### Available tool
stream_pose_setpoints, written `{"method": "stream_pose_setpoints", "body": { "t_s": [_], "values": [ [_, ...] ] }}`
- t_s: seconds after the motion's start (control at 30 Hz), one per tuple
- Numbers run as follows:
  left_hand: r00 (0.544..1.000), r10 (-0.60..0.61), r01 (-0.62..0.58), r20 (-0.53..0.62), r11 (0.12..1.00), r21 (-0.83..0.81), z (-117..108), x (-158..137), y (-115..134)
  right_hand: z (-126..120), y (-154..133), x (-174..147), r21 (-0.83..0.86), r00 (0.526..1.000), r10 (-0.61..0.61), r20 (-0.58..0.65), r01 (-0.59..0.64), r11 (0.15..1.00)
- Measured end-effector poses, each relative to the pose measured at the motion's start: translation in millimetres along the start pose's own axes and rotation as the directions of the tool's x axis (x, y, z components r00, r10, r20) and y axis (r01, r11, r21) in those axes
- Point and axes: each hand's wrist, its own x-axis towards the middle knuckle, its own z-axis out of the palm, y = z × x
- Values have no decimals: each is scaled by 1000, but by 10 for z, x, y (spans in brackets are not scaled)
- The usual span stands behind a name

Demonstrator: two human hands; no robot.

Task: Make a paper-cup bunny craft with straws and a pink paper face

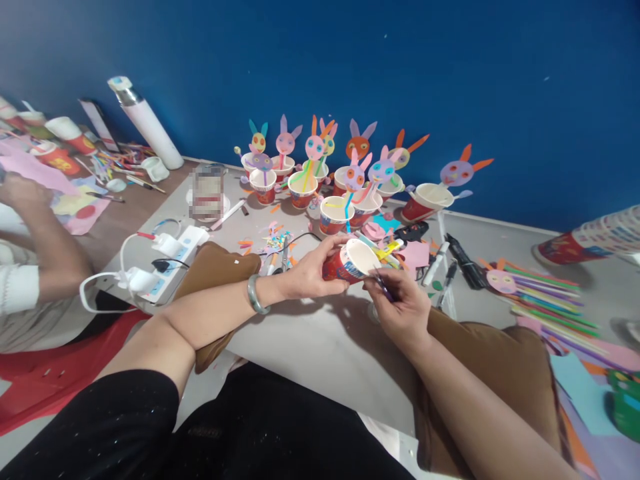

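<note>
One head-worn view — forward and down, close over the tabletop (305,340).

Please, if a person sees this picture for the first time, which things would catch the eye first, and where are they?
Probably the group of paper cups with colourful rabbit heads, standing near the blue wall. In the middle, the left hand holds a red cup, while the right hand holds a slim tool near its rim. Bright coloured sticks lie at the right.

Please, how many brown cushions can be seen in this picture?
2: one brown cushion under the left forearm, another brown cushion under the right forearm. Both are partly covered.
</note>
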Motion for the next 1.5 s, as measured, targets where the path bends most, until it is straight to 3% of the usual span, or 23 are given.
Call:
{"method": "stream_pose_setpoints", "body": {
  "t_s": [0.1,0.2,0.3,0.43,0.6,0.77,0.93,1.17,1.33,1.5],
  "values": [
    [999,-35,35,-5,999,-5,29,2,11,-21,-12,-28,-111,994,-113,13,113,987],
    [999,-39,39,-25,999,4,50,7,41,-31,-33,-50,-115,985,-170,14,171,979],
    [999,-37,36,-29,999,-15,46,9,72,-21,-47,-51,-21,994,-107,-29,106,994],
    [994,-106,109,24,979,-172,13,2,92,-4,-45,-23,107,999,-22,-36,26,994],
    [965,-250,262,81,933,-247,-4,0,113,-16,-41,-13,36,998,35,-44,-33,999],
    [957,-290,288,29,925,-248,6,18,136,-21,-38,-9,26,998,48,-49,-47,999],
    [940,-331,340,80,902,-266,-8,26,131,8,-18,-7,56,995,88,-44,-85,995],
    [931,-356,311,-78,887,-341,-10,47,125,11,-45,13,95,989,119,-87,-111,989],
    [921,-350,303,-169,920,-248,-25,42,211,-33,-58,28,-47,994,89,71,-86,995],
    [915,-368,317,-165,910,-268,-21,37,211,-41,-85,53,-111,988,39,152,-22,994]
  ]
}}
